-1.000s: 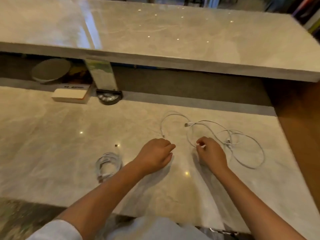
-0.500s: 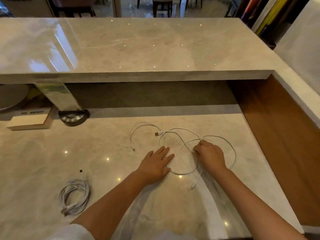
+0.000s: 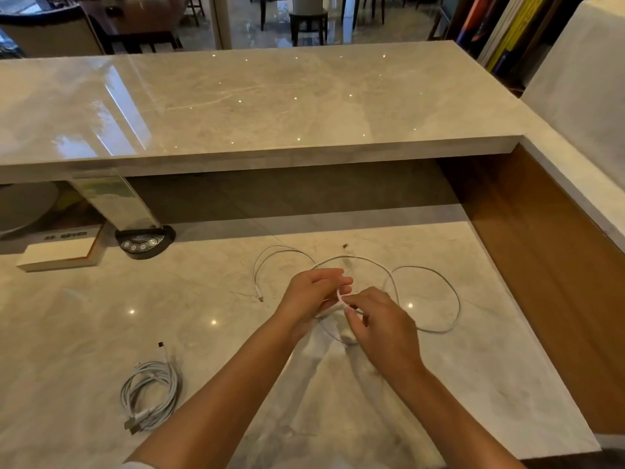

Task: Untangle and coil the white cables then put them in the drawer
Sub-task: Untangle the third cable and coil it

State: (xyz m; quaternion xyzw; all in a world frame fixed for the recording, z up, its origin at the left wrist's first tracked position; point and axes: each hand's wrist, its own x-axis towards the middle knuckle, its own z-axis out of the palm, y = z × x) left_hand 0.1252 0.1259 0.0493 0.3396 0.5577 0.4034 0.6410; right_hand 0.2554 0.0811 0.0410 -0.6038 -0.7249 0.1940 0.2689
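Observation:
A loose white cable (image 3: 449, 292) lies in wide loops on the marble desk (image 3: 84, 333), one plug end (image 3: 259, 297) resting to the left of my hands. My left hand (image 3: 313, 294) and my right hand (image 3: 377, 319) meet above the desk, both pinching the same short stretch of this cable between fingers and thumb. A second white cable (image 3: 150, 394) lies coiled in a bundle at the lower left, well apart from both hands. No drawer is in view.
A raised marble counter (image 3: 236, 106) runs along the back. Under it at the left stand a small white box (image 3: 57, 252), a black button panel (image 3: 143, 243) and a clear sign stand (image 3: 115, 204). A wooden side wall (image 3: 541, 265) bounds the desk on the right.
Both hands lifted off the desk and came together, each now pinching the cable. The left hand was lying flat before. The cable loops have spread out wider to the right.

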